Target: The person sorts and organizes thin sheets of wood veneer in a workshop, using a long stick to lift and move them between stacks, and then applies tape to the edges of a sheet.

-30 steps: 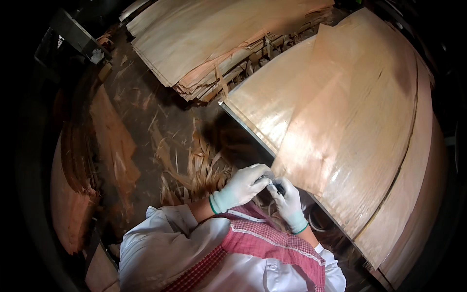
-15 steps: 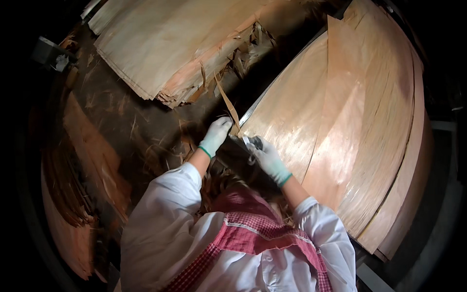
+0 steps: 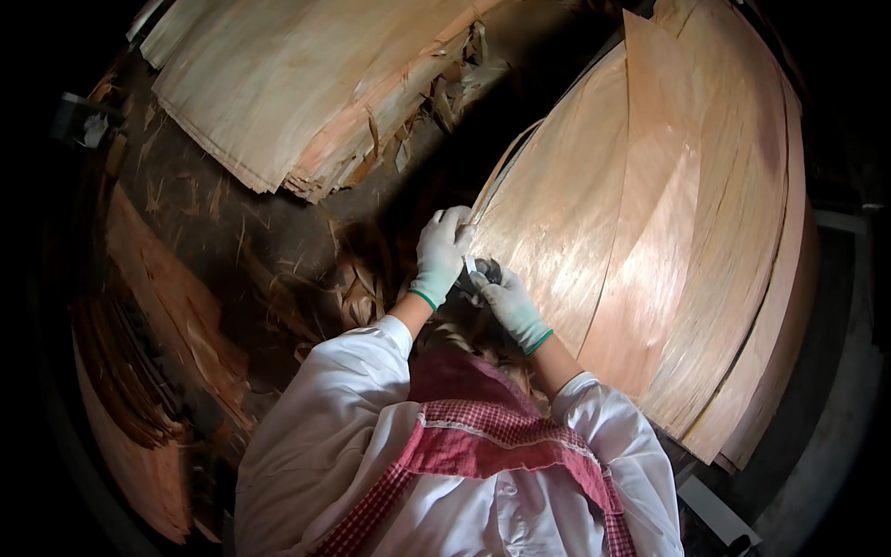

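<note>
My left hand [image 3: 443, 251], in a white glove with a green cuff, is closed at the near left corner of a stack of wood veneer sheets [image 3: 561, 195]. Its fingers meet the end of a thin veneer strip [image 3: 502, 161] that bows away from the stack's left edge. Just right of it, my right hand [image 3: 510, 304], gloved alike, is wrapped round a small knife-like tool [image 3: 471, 265] with a pale flat tip. The glove and dark parts around it hide most of that tool.
Another veneer stack [image 3: 306, 74] with ragged edges lies at the far left. Torn shavings [image 3: 357, 288] litter the dark floor. Reddish veneer offcuts [image 3: 176, 297] lean at left beside piled dark scraps [image 3: 125, 362]. A grey metal bar [image 3: 715, 515] shows at lower right.
My left hand has moved right and up to the stack's corner. The loose veneer strip that stood by it has gone from view; a thin strip now bows along the edge. My right hand stays nearly still.
</note>
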`<state>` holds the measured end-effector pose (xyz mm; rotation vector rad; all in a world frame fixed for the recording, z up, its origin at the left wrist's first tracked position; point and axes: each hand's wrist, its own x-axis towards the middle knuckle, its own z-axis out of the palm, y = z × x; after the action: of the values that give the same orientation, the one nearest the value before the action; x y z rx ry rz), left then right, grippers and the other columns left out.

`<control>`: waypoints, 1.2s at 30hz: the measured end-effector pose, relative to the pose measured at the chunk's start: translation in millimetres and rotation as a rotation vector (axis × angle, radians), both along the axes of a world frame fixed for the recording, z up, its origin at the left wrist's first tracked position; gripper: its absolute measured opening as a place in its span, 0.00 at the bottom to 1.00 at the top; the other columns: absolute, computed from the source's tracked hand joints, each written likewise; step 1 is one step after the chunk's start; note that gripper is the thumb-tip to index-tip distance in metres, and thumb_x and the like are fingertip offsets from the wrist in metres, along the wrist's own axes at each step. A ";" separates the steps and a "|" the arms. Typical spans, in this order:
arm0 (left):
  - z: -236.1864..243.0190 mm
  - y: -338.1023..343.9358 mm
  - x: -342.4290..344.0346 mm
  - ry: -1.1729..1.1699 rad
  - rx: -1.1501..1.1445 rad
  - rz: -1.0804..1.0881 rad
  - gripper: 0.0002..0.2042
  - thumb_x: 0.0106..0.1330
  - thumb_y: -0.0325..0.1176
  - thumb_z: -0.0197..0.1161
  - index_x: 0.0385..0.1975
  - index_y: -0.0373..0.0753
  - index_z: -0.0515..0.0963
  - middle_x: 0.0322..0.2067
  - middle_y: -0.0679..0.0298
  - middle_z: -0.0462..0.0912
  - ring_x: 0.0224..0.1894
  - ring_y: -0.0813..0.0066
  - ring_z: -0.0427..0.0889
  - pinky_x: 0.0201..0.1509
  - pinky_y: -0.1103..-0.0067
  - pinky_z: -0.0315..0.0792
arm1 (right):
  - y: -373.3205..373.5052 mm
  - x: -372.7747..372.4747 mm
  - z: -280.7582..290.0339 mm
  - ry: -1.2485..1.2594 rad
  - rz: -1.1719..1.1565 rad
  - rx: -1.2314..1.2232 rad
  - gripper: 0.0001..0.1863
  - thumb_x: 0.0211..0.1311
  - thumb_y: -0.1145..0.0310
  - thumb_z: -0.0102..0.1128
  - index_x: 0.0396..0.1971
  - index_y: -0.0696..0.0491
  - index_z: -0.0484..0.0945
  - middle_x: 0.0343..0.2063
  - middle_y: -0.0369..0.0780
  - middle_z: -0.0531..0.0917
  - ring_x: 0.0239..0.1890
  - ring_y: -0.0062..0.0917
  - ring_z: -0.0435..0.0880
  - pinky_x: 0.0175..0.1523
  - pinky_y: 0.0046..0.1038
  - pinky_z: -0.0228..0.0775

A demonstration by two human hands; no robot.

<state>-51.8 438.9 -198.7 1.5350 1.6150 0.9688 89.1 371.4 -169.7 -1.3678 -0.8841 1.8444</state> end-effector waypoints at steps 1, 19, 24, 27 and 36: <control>0.4 -0.2 -1.1 0.111 0.066 -0.061 0.12 0.60 0.34 0.63 0.44 0.42 0.78 0.39 0.58 0.80 0.42 0.56 0.78 0.49 0.67 0.72 | 1.2 -0.6 1.2 0.004 0.002 -0.016 0.10 0.67 0.69 0.55 0.44 0.57 0.77 0.30 0.32 0.80 0.26 0.15 0.75 0.34 0.19 0.69; -2.0 -5.0 1.3 0.566 0.344 -0.269 0.20 0.61 0.33 0.55 0.55 0.44 0.72 0.55 0.64 0.73 0.57 0.63 0.70 0.61 0.66 0.64 | 70.5 39.1 47.8 -0.286 -0.132 0.065 0.09 0.66 0.67 0.58 0.39 0.57 0.79 0.25 0.32 0.80 0.22 0.12 0.71 0.28 0.17 0.64; -9.6 -4.7 1.2 0.651 0.293 -0.273 0.23 0.62 0.32 0.54 0.59 0.45 0.69 0.59 0.65 0.70 0.57 0.63 0.71 0.61 0.66 0.65 | 103.7 36.3 25.7 -0.262 -0.110 0.073 0.08 0.66 0.68 0.58 0.39 0.57 0.79 0.25 0.32 0.80 0.22 0.13 0.71 0.28 0.17 0.64; -9.5 -6.2 0.2 0.611 0.245 -0.253 0.23 0.62 0.31 0.53 0.60 0.45 0.68 0.59 0.65 0.70 0.56 0.63 0.72 0.60 0.67 0.66 | 112.5 28.9 10.9 -0.378 -0.086 0.053 0.07 0.65 0.68 0.59 0.38 0.56 0.78 0.24 0.32 0.79 0.21 0.13 0.71 0.27 0.17 0.63; -1.5 -2.7 -0.9 0.505 0.283 -0.331 0.21 0.65 0.36 0.55 0.57 0.40 0.69 0.58 0.62 0.70 0.56 0.62 0.71 0.60 0.66 0.64 | 136.9 20.4 -4.1 -0.409 -0.160 0.078 0.08 0.64 0.67 0.60 0.37 0.55 0.78 0.23 0.30 0.77 0.20 0.14 0.72 0.26 0.18 0.64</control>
<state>-52.7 436.2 -200.2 2.2990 1.5115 0.6783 109.6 508.3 -173.8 -1.7458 -1.0017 1.4182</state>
